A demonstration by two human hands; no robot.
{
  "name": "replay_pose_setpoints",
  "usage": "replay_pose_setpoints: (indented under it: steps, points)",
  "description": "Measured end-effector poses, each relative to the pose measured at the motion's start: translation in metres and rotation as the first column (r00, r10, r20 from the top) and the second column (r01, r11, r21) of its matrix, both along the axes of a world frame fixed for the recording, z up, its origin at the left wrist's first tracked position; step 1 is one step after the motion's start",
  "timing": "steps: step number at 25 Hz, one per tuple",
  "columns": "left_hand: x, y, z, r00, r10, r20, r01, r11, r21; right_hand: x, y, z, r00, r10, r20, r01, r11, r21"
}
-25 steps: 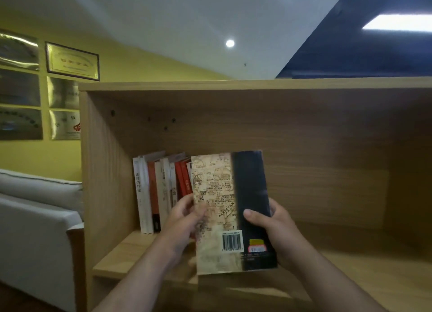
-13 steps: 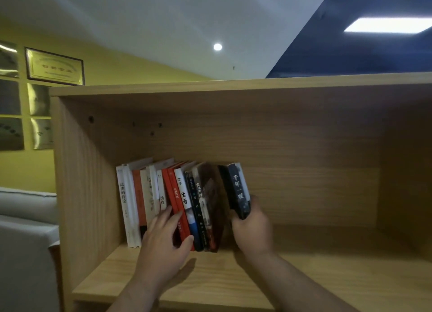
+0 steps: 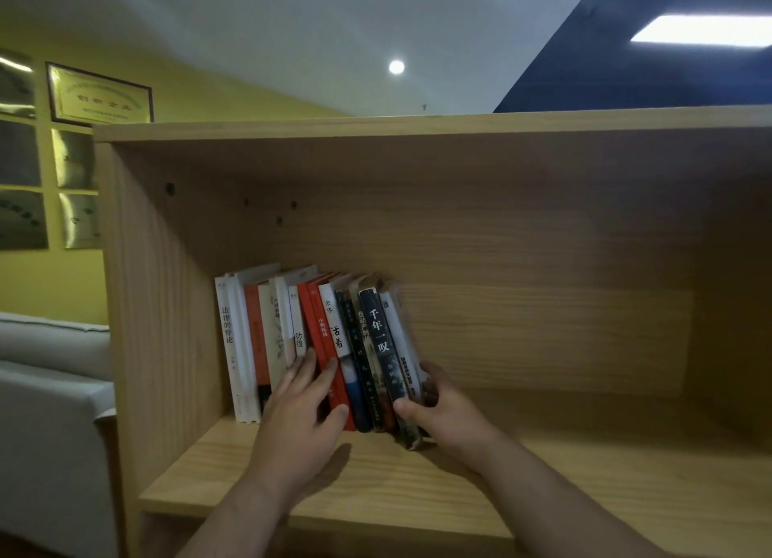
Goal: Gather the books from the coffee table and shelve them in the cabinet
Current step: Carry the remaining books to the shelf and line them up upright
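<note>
Bracing: left hand (image 3: 300, 423), fingers straight, presses the red books (image 3: 319, 348) to stop the row tipping.
Right hand (image 3: 443, 407): grip wrapped round the leaning end books (image 3: 378, 344), seating them on the cabinet shelf (image 3: 585, 474).

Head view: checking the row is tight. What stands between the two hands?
Head view: between the left hand and the right hand, which holds the end books, stand a white-spined book and dark-spined books.

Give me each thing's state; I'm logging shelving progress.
light wooden cabinet: open-fronted, shelf partly filled.
row of paperback books: standing at left, rightmost tilted.
black-spined book with white characters: tilted, gripped low.
left hand: fingers straight, touching red spines.
right hand: curled round the black-spined book's lower end.
round ceiling lamp: lit.
</note>
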State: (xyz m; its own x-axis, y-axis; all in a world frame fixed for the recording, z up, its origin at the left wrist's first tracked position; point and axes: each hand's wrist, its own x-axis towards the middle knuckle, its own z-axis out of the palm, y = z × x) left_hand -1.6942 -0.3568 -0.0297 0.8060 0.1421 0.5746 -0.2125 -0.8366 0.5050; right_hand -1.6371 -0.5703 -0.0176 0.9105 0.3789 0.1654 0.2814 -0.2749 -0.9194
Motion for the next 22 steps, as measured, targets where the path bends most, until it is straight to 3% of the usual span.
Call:
replay_pose_setpoints:
  steps: [4, 10, 14, 17, 22]
  points:
    - [0.002, 0.000, -0.003, 0.998, 0.015, -0.064, -0.011, 0.998, 0.063, 0.007, 0.013, -0.006, 0.991, -0.080, 0.110, 0.084, 0.996, -0.030]
    - [0.001, -0.001, -0.002, 0.998, -0.013, -0.057, 0.015, 0.999, 0.035, 0.026, 0.022, -0.010, 0.969, -0.158, 0.192, 0.173, 0.983, -0.066]
    - [0.004, 0.000, -0.005, 0.995, 0.031, -0.097, -0.019, 0.993, 0.118, 0.034, 0.022, -0.019, 0.972, -0.154, 0.178, 0.168, 0.984, -0.064]
    - [0.003, -0.002, -0.004, 0.997, 0.015, -0.082, -0.009, 0.997, 0.078, 0.032, 0.021, -0.021, 0.976, -0.124, 0.177, 0.143, 0.985, -0.094]
    - [-0.005, -0.005, 0.002, 0.996, 0.024, 0.084, -0.016, 0.996, -0.091, 0.038, 0.023, -0.025, 0.955, -0.137, 0.263, 0.174, 0.977, -0.122]
